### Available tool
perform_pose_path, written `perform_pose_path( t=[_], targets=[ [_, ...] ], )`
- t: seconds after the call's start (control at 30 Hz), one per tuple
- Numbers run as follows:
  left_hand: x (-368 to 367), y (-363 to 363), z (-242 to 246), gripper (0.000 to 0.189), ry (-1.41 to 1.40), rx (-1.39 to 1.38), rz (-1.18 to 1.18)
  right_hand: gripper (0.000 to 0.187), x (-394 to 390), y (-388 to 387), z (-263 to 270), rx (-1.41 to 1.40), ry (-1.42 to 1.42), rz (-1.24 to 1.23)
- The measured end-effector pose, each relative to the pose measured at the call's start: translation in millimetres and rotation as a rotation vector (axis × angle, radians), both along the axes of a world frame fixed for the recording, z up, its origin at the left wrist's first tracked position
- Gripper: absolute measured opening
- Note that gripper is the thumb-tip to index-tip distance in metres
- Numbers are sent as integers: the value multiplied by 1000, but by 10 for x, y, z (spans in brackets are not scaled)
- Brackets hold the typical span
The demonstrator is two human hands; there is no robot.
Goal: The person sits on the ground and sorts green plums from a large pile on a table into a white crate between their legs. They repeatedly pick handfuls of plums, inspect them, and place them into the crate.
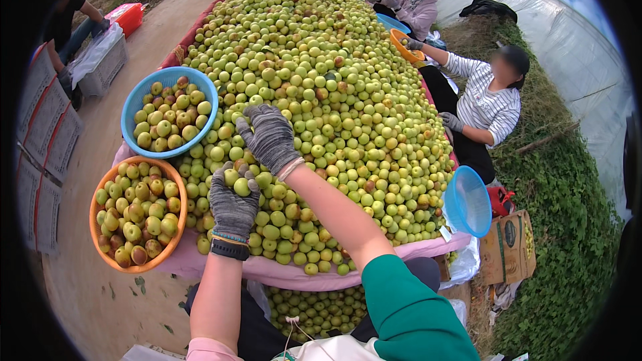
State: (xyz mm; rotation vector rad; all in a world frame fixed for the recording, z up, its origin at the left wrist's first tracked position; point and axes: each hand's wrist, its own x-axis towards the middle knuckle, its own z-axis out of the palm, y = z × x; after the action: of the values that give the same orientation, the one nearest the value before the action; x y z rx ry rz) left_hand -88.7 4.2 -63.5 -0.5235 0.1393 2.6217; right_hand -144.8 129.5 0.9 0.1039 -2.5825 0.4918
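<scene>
My left hand (pixel 234 205), in a grey knit glove, is turned palm up near the front of a large heap of green jujubes (pixel 341 110). Its curled fingers hold a few jujubes (pixel 241 187). Just above it, my right hand (pixel 269 136), gloved alike, reaches across the heap with its palm down. Its thumb and fingers are apart, and no fruit shows between them; the space under the palm is hidden. To the left stand a blue plastic basket (pixel 212 82) and an orange plastic basket (pixel 95 210), both holding browner, reddish-blotched jujubes.
A blue basket (pixel 469 201) leans at the heap's right edge, by a cardboard box (pixel 506 248). Pink cloth (pixel 301 280) borders the table; more jujubes (pixel 321 308) lie below. Several people work around, one in a striped top (pixel 484 90). Plastic crates (pixel 47 160) stand left.
</scene>
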Motion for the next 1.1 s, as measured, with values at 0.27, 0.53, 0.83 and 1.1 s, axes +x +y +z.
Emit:
perform_pose_path(
  t=[0.27, 0.53, 0.83, 1.1],
  targets=[
    [99, 15, 12, 27, 3, -213, 56, 55, -589, 198, -459, 296, -468, -214],
    [127, 23, -18, 29, 20, -230, 20, 39, -265, 526, -506, 386, -341, -118],
    [158, -15, 14, 26, 18, -197, -3, 39, 99, 965, -653, 464, -342, -241],
    [170, -22, 68, 24, -25, -216, 37, 34, 222, 1155, -563, 539, -342, -495]
  ],
)
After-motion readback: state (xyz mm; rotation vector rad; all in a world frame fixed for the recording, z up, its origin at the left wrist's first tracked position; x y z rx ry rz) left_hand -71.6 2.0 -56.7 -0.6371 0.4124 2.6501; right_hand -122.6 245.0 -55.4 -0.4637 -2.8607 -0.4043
